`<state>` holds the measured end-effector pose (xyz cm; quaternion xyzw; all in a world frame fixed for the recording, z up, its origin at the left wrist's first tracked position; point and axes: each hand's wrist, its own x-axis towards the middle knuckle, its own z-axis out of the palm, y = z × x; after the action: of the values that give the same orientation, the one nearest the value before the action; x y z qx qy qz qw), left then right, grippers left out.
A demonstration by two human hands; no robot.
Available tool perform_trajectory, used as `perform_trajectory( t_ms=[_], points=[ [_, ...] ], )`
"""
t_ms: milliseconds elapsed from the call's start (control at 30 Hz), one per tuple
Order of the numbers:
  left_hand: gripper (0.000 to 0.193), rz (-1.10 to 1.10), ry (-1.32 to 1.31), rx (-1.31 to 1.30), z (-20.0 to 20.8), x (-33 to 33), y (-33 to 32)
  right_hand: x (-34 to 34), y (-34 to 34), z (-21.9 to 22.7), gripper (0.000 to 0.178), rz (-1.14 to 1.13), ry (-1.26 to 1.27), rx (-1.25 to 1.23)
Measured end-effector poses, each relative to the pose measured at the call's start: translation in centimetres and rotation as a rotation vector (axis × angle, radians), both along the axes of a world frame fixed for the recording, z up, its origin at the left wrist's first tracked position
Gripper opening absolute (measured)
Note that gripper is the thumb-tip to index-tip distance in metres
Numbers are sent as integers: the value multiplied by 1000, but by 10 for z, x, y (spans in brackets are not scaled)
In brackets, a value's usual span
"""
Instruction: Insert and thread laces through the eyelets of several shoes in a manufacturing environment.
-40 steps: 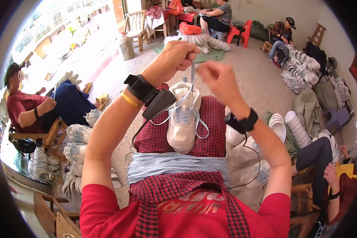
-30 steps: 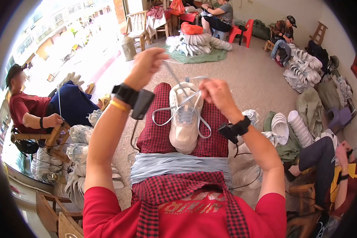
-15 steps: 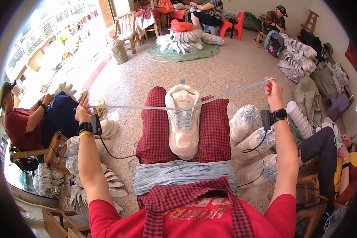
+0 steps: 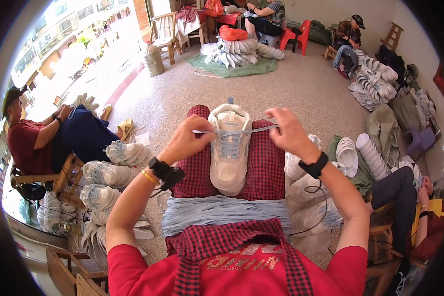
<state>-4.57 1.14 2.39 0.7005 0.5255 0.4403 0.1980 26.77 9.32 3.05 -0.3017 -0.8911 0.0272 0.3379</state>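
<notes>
A cream-coloured sneaker [image 4: 228, 175] rests between my thighs, its heel away from me and its toe towards me. Across its upper eyelets runs a pale blue-grey shoelace [image 4: 255, 130], threaded down the tongue. To the left of the shoe, the fingers of my left hand [image 4: 195, 135] pinch one side of the lace. The other side is held at the right by the fingertips of my right hand [image 4: 290, 133], above the red-and-black checked apron [image 4: 266, 172]. A thick bundle of similar laces [image 4: 227, 217] lies over my lap.
Stacked sneakers stand on the floor at my left [image 4: 111, 173] and right [image 4: 313, 192]. Co-workers sit at the left [image 4: 32, 140], far right [image 4: 349, 32] and near right. More shoes pile on a green sheet [image 4: 217, 69] ahead. A red chair [image 4: 301, 37] stands behind.
Both hands have come inward from wide apart to close beside the shoe. The lace, stretched long before, now spans a short stretch between them.
</notes>
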Motion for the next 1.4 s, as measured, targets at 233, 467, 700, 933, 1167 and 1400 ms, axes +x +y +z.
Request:
perform_trajectory(
  t_ms=[233, 467, 700, 933, 1167, 1400],
  points=[
    [13, -70, 207, 30, -9, 15, 7, -34, -3, -7, 21, 264, 57, -177],
    [11, 4, 150, -25, -8, 18, 12, -27, 10, -3, 21, -43, 83, 36],
    [10, -71, 291, 214, -1, -5, 10, -22, -16, 1, 15, 56, 39, -247],
    [11, -130, 419, 211, 16, -6, 6, -5, -27, 8, 19, 453, 13, -507],
    [6, -38, 477, 405, 2, -13, 9, 28, 8, 7, 20, 15, 22, -528],
    [10, -41, 567, 422, -7, -30, 14, 38, 1, -11, 26, 135, 29, -56]
  ],
)
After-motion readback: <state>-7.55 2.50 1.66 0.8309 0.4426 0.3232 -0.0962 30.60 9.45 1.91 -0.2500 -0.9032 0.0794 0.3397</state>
